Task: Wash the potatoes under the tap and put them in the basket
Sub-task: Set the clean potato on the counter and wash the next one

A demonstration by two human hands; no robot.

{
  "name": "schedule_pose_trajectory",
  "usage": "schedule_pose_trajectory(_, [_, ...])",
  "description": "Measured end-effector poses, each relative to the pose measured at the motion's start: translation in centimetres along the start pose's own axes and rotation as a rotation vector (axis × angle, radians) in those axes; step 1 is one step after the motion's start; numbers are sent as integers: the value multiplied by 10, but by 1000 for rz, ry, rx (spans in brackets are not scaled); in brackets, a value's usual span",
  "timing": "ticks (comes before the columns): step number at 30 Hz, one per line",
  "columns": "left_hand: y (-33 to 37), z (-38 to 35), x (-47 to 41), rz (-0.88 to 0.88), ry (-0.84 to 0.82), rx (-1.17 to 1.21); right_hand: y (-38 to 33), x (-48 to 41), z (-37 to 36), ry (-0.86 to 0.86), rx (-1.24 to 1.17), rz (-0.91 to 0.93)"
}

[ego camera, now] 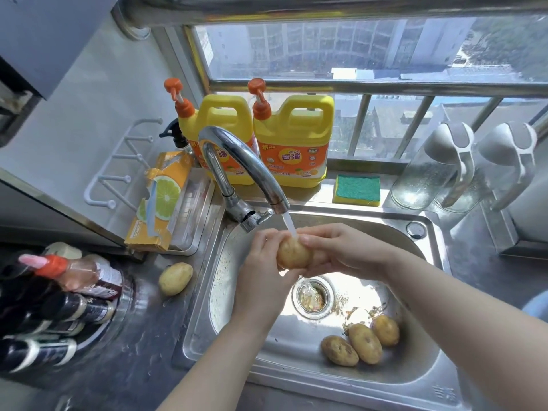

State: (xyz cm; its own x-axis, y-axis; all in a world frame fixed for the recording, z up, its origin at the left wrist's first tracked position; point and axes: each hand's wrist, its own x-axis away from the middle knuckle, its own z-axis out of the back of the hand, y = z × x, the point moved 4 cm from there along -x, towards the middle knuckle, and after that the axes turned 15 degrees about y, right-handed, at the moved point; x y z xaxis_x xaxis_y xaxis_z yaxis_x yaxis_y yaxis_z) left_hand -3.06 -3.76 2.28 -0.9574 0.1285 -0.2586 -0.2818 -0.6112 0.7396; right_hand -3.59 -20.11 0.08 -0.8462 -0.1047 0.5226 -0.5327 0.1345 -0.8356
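Note:
A yellow-brown potato [293,253] sits under the running water of the chrome tap [246,161], above the steel sink [409,378]. My left hand [261,277] grips it from the left and below. My right hand [341,250] closes on it from the right. Three more potatoes [363,342] lie together on the sink floor at the front right. One potato [175,278] rests on the counter left of the sink. No basket is in view.
The drain strainer [312,296] lies under my hands. Two yellow detergent jugs [292,140] and a green sponge [357,189] stand behind the sink. An orange box [160,203] is at the back left, sauce bottles [59,304] at the left, clear jugs [430,173] at the right.

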Motion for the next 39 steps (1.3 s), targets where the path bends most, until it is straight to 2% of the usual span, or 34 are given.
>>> schedule_pose_trajectory(3, [-4, -1, -1, 22, -14, 58, 3, -1, 6, -106, -89, -69])
schedule_pose_trajectory(7, [-7, -3, 2, 52, -19, 69, 5, 0, 7, -114, -87, -46])
schedule_pose_trajectory(11, [-7, -5, 8, -21, 25, -47, -3, 1, -2, 70, 196, 168])
schedule_pose_trajectory(17, [-4, -5, 10, -146, 50, -121, -3, 3, -18, 272, 210, 310])
schedule_pose_trajectory(19, [-5, -4, 9, -125, 61, -87, -4, 3, -18, 209, 152, 275])
schedule_pose_trajectory(22, [-8, -2, 9, -113, 66, -52, -3, 0, -13, 102, 8, 107])
schedule_pose_trajectory(24, [-9, 0, 8, -73, 78, -7, -1, -4, -9, 129, -16, 23])
schedule_pose_trajectory(27, [-12, 2, 3, 85, 56, 127, 0, -5, -7, 145, -39, 0])
schedule_pose_trajectory(30, [-17, -3, 0, 233, -56, 210, -3, 0, -11, 223, 35, 77])
schedule_pose_trajectory(36, [-8, -15, 12, 306, -198, 378, -11, 8, -29, 282, 112, 285])
schedule_pose_trajectory(38, [-2, -19, 18, 443, -253, 528, -11, 9, -30, 288, 121, 301])
schedule_pose_trajectory(39, [0, -22, 20, 570, -272, 638, -10, 9, -29, 296, 120, 296])
